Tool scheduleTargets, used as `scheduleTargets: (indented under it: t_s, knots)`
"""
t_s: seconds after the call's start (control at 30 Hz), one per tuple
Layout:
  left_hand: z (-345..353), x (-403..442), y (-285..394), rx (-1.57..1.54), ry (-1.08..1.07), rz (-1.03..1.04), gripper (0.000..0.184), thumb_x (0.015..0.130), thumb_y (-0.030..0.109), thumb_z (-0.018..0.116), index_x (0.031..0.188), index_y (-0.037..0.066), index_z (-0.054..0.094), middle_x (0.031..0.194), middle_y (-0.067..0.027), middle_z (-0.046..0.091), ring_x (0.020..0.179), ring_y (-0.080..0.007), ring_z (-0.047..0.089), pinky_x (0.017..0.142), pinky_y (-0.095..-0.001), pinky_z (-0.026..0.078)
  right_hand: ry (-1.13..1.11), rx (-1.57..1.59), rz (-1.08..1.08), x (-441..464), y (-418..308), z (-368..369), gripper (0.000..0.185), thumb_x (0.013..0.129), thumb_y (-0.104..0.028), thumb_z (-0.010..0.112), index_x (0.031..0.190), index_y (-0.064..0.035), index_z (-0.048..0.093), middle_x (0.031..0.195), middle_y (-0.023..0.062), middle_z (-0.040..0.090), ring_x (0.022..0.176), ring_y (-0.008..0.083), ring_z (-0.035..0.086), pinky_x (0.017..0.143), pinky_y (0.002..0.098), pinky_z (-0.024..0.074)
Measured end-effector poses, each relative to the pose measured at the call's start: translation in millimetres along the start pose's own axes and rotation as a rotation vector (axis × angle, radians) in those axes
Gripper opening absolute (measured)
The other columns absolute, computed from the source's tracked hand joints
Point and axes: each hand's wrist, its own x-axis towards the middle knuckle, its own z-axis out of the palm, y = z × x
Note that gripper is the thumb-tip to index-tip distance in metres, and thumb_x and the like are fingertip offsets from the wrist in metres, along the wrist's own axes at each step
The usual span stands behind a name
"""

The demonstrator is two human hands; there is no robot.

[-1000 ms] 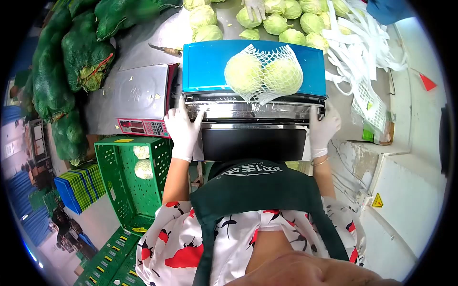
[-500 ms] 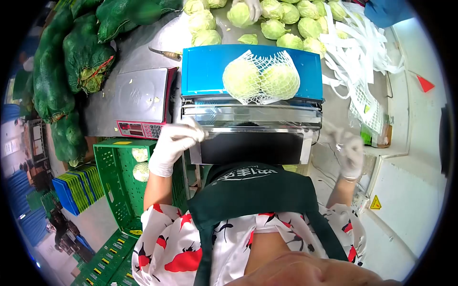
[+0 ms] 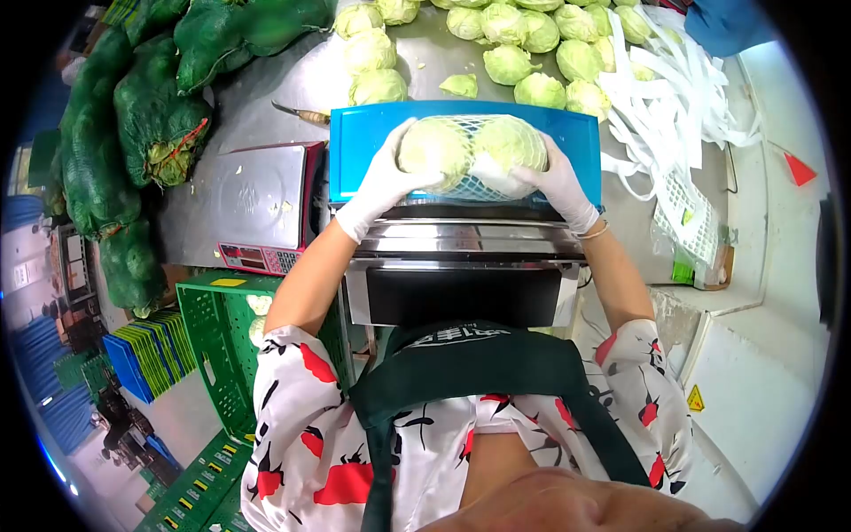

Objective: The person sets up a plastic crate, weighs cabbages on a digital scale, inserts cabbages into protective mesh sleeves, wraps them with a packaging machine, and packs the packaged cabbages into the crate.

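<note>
A pair of pale green cabbages [image 3: 436,152] sits side by side on the blue top [image 3: 355,146] of a wrapping machine, with a white foam net sleeve [image 3: 472,183] around them. My left hand [image 3: 387,182], in a white glove, is closed around the left end of the pair. From the other end, my gloved right hand [image 3: 560,184] grips the right cabbage. Some fingertips are hidden behind the cabbages. Just in front of the blue top run the machine's metal rollers [image 3: 465,235].
Left of the machine stand a scale [image 3: 261,199], a knife [image 3: 306,114] and a green crate [image 3: 213,346] with cabbages inside. Filled green net sacks [image 3: 93,151] line the far left. Loose cabbages [image 3: 505,65] lie at the back, with white net sleeves [image 3: 660,111] on the right.
Both my hands have moved from the machine's front up to the cabbages and taken hold of their ends. Another person's gloved hand at the back has left the view.
</note>
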Motion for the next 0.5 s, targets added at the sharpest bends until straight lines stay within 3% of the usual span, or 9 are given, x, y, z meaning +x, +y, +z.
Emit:
scheduleTargets:
  t_s: [0.1, 0.13, 0.23, 0.27, 0.37, 0.43, 0.5]
  knots:
    - [2.9, -44.5, 7.8, -0.316, 0.002, -0.174, 0.076, 0.085, 0.02, 0.075, 0.144, -0.007, 0.036, 0.132, -0.0158, 0.057, 0.122, -0.021, 0.055, 0.106, -0.0332, 0.044, 0.009, 0.586, 0.268, -46.8, -34.3, 25.8, 0.069, 0.089, -0.029, 0.072, 0.141, 0.0046, 0.042, 0.131, 0.0123, 0.057, 0.118, 0.0174, 0.056, 0.102, 0.0316, 0.0456]
    - [1.0, -65.2, 19.9, -0.267, -0.043, -0.263, 0.076, 0.086, 0.021, 0.075, 0.144, -0.007, 0.035, 0.133, -0.0159, 0.056, 0.123, -0.0212, 0.055, 0.107, -0.0338, 0.043, -0.027, 0.513, 0.292, -63.7, -40.2, 28.3, 0.058, 0.095, -0.028, 0.065, 0.139, 0.0042, 0.046, 0.129, 0.0118, 0.058, 0.117, 0.0162, 0.056, 0.099, 0.0307, 0.0465]
    - [-2.0, -138.8, 27.7, -0.233, -0.262, -0.496, 0.077, 0.088, 0.026, 0.074, 0.145, -0.007, 0.033, 0.136, -0.0161, 0.054, 0.127, -0.0214, 0.052, 0.11, -0.0359, 0.04, -0.16, 0.247, 0.529, -135.0, -33.6, 27.9, 0.057, 0.096, -0.031, 0.064, 0.138, 0.0039, 0.048, 0.128, 0.0111, 0.06, 0.115, 0.0156, 0.057, 0.097, 0.0308, 0.0469]
    - [0.7, -159.2, 26.3, -0.292, -0.384, -0.525, 0.079, 0.088, 0.027, 0.074, 0.146, -0.006, 0.032, 0.137, -0.0161, 0.052, 0.129, -0.0212, 0.05, 0.112, -0.0368, 0.039, -0.214, 0.319, 0.551, -160.9, -30.8, 35.5, 0.057, 0.097, -0.035, 0.062, 0.138, 0.0033, 0.05, 0.128, 0.0111, 0.06, 0.115, 0.0156, 0.057, 0.098, 0.0307, 0.0463]
    - [7.2, -206.7, -20.5, -0.427, -0.444, -0.662, 0.076, 0.091, 0.038, 0.07, 0.143, -0.008, 0.038, 0.138, -0.017, 0.052, 0.129, -0.0202, 0.05, 0.111, -0.0361, 0.039, -0.26, 0.544, 0.776, -198.9, -16.1, 51.1, 0.06, 0.098, -0.043, 0.057, 0.137, 0.0025, 0.051, 0.129, 0.0111, 0.06, 0.117, 0.0162, 0.057, 0.101, 0.0308, 0.0445]
    - [16.6, -206.6, -40.1, -0.655, -0.326, -0.804, 0.071, 0.096, 0.041, 0.064, 0.14, -0.01, 0.042, 0.135, -0.017, 0.056, 0.124, -0.0189, 0.055, 0.107, -0.0345, 0.042, -0.278, 0.588, 0.879, -197.8, -1.6, 57.9, 0.06, 0.1, -0.043, 0.053, 0.138, 0.0029, 0.05, 0.131, 0.0107, 0.059, 0.119, 0.0164, 0.056, 0.103, 0.0311, 0.0436]
    - [15.3, -196.9, -62.8, -0.387, -0.35, -0.814, 0.065, 0.1, 0.039, 0.058, 0.138, -0.011, 0.045, 0.131, -0.017, 0.06, 0.121, -0.0202, 0.058, 0.106, -0.0341, 0.044, -0.324, 0.523, 0.877, -179.4, 17.7, 59.5, 0.057, 0.103, -0.039, 0.049, 0.141, 0.0041, 0.047, 0.134, 0.0099, 0.057, 0.121, 0.0163, 0.055, 0.106, 0.0317, 0.0428]
